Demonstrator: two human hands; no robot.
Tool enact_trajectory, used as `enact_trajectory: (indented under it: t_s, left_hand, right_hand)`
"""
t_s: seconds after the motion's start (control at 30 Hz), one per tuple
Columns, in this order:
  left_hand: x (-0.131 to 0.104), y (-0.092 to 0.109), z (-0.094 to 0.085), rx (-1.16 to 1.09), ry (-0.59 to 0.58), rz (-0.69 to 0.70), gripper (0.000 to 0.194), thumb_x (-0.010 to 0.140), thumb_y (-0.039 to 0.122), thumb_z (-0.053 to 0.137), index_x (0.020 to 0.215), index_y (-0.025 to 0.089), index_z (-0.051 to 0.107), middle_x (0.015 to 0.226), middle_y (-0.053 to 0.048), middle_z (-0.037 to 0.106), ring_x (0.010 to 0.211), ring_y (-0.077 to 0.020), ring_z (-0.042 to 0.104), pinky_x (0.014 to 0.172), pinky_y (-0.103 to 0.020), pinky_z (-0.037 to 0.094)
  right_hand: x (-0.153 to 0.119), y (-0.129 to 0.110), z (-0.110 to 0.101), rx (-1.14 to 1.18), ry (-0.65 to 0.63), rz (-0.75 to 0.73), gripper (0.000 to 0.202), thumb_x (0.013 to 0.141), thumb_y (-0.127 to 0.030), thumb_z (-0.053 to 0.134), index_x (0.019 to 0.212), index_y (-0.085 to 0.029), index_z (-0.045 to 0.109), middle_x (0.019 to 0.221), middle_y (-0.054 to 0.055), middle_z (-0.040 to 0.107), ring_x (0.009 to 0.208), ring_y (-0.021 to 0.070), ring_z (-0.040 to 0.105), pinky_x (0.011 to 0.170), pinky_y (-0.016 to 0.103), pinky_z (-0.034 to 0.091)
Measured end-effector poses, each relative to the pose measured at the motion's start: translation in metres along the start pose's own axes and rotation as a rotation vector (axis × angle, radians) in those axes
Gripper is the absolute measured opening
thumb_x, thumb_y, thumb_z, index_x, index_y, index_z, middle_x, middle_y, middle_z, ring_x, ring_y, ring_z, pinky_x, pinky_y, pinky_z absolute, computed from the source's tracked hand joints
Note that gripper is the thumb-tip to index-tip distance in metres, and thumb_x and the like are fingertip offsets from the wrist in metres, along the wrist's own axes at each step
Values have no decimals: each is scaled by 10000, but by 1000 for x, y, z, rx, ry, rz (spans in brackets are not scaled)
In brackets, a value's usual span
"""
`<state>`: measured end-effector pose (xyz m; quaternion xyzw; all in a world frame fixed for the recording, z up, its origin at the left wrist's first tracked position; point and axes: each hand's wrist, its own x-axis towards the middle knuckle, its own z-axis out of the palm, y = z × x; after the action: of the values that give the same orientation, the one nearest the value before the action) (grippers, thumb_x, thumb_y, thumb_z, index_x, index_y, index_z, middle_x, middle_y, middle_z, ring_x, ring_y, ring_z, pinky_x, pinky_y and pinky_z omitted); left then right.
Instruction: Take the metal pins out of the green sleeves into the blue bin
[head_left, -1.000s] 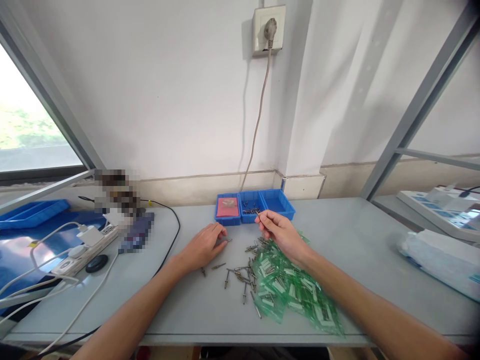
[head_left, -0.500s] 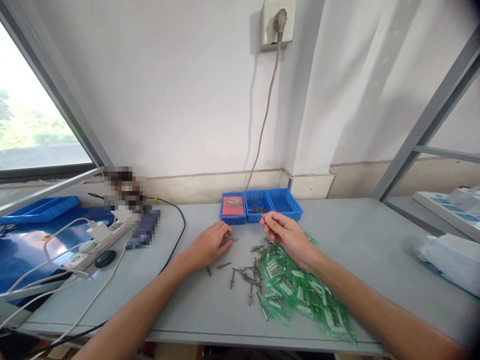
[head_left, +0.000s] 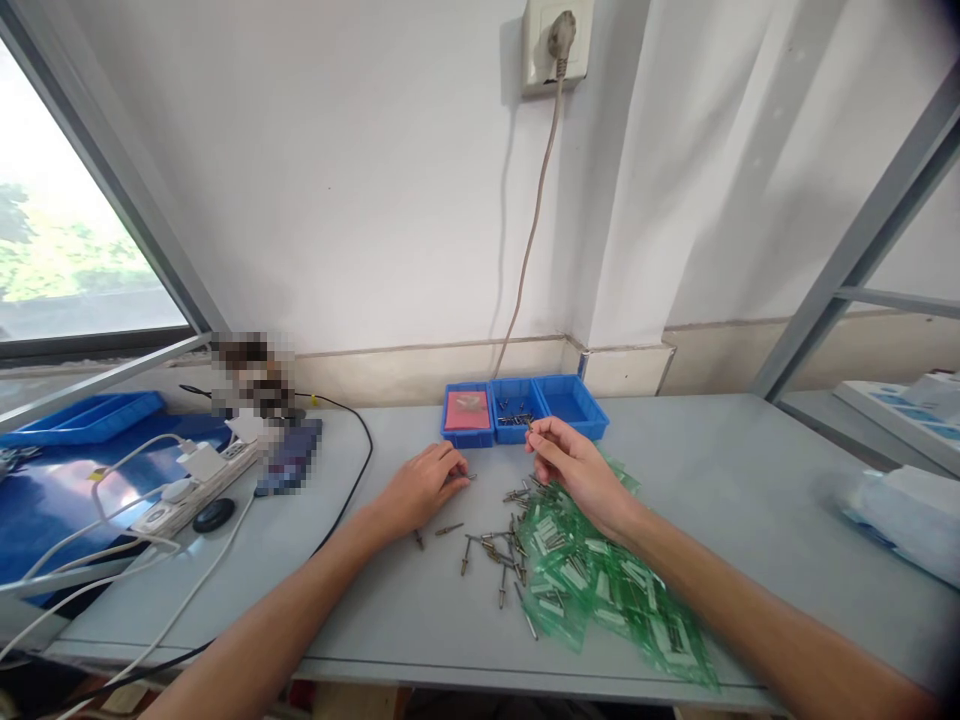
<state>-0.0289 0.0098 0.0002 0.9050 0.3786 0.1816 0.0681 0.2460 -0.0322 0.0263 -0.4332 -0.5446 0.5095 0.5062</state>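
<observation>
My right hand (head_left: 566,462) is pinching a small rivet-like metal pin (head_left: 530,426) in front of the blue bins. Resting low over the table, my left hand (head_left: 426,485) has its fingers curled, and the end of another metal pin (head_left: 471,477) pokes out at the fingertips. Several loose metal pins (head_left: 502,560) lie scattered between my hands. Under my right wrist spreads a heap of green plastic bags (head_left: 600,575) with white labels and pins inside. More pins lie in the middle blue bin (head_left: 512,436).
A blue bin (head_left: 467,438) at the back holds a red packet; another blue bin (head_left: 570,400) adjoins the middle one. At left are a power strip (head_left: 161,512), cables, a black round object (head_left: 214,515) and a blue tray (head_left: 90,420). A white plastic-wrapped package (head_left: 907,515) lies at right.
My right hand has shifted very slightly, still pinching its pin by the middle bin. The left hand stays nearly in place. The whole view has shifted a little.
</observation>
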Motion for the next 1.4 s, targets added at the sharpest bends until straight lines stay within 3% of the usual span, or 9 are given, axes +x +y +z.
enact_trajectory:
  t_s: [0.47,0.73,0.97,1.17,1.4]
  left_hand:
    - [2,3,-4,-26,12,-46,123,1070,282,528,1032,210,620,1070,-47,637,1018,-217,614,875,-338,490]
    - [1,-3,3,2,32,-2,181,1088,261,427,1011,204,581,1043,-53,629,969,-220,578,883,-367,478]
    - [0,-1,0,-57,31,-39,174,1085,269,399,1028,225,557,1043,-40,643,992,-221,596,891,-363,480]
    - [0,-1,0,-93,27,-52,158,1083,270,420,1054,220,567,1058,-41,653,996,-215,609,892,-356,492]
    - [0,-9,2,-16,48,8,284,1125,309,350,1206,210,603,1161,-74,629,1127,-236,601,1005,-402,492]
  right_hand:
    - [-1,-7,2,-49,6,-34,355,920,-578,681,934,-241,569,660,-56,504,594,143,467,594,291,348]
    - [-1,-5,3,-56,11,-29,345,915,-571,696,935,-244,587,650,-59,506,592,141,462,600,289,353]
    - [1,-7,2,-59,56,-81,402,890,-635,704,937,-237,675,926,20,640,617,134,477,572,292,390]
    - [4,-2,-1,-65,52,-95,384,923,-617,680,923,-233,692,884,12,626,619,138,476,589,300,383]
    - [5,2,-3,-45,106,-120,374,934,-609,670,927,-235,667,923,13,641,607,131,455,583,298,368]
